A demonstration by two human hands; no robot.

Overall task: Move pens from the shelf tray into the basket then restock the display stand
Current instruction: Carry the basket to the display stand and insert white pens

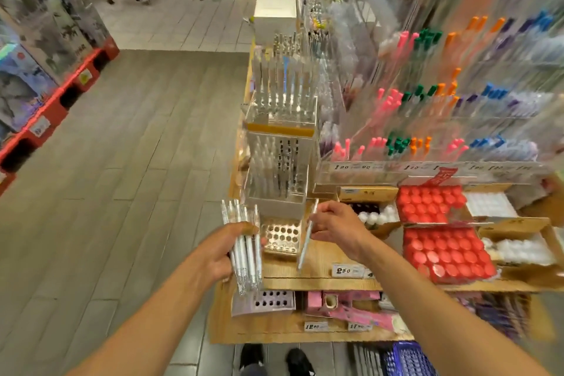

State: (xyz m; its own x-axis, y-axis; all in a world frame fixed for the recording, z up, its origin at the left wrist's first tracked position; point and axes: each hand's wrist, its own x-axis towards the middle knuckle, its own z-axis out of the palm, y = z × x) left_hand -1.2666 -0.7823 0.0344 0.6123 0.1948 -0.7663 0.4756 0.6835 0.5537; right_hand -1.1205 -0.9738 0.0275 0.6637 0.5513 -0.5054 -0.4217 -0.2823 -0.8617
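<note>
A: How are the pens going to handle?

B: Light, stiff and slick, I'd judge. The left hand (224, 249) is clutching a bundle of white pens (245, 250) mid-barrel, just left of the perforated display stand (281, 235).

A: And the other side?

B: The right hand (337, 227) is pinching a single pen (307, 236) near its upper end, tip hanging down just right of the stand. The blue basket (407, 359) is probably sitting well below it, though blur is smearing that corner.
</note>
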